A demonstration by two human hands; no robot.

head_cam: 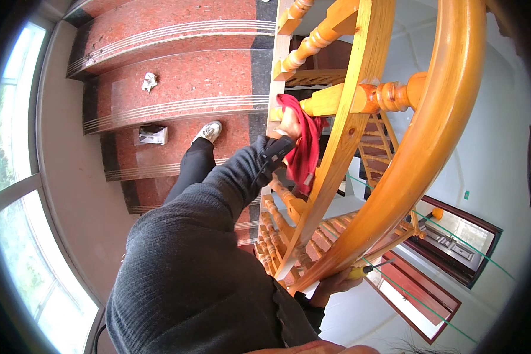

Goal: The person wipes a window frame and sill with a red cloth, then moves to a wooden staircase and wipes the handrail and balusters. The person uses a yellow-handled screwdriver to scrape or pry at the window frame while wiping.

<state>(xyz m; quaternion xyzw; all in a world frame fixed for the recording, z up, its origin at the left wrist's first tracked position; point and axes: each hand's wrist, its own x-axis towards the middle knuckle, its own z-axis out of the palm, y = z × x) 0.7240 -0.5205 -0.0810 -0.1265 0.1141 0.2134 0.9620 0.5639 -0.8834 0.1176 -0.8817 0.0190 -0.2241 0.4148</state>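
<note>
My left hand (290, 124), at the end of a dark knitted sleeve, holds a red cloth (304, 152) against the lower end of a turned wooden baluster (329, 101). The cloth hangs down past the hand, and its folds hide some of the fingers. My right hand (336, 283) is at the outer side of the curved wooden handrail (453, 88), holding a screwdriver (358, 272) by its yellow handle, with the metal shaft pointing away to the right. A straight wooden rail (352, 119) runs between the two hands.
Red stone stairs (181, 71) with dark edges lie to the left. Crumpled white paper (149, 82) and a small open box (153, 134) lie on the steps, near a white shoe (210, 131). Beyond the railing, the stairwell drops to lower flights. Windows (17, 132) line the far left.
</note>
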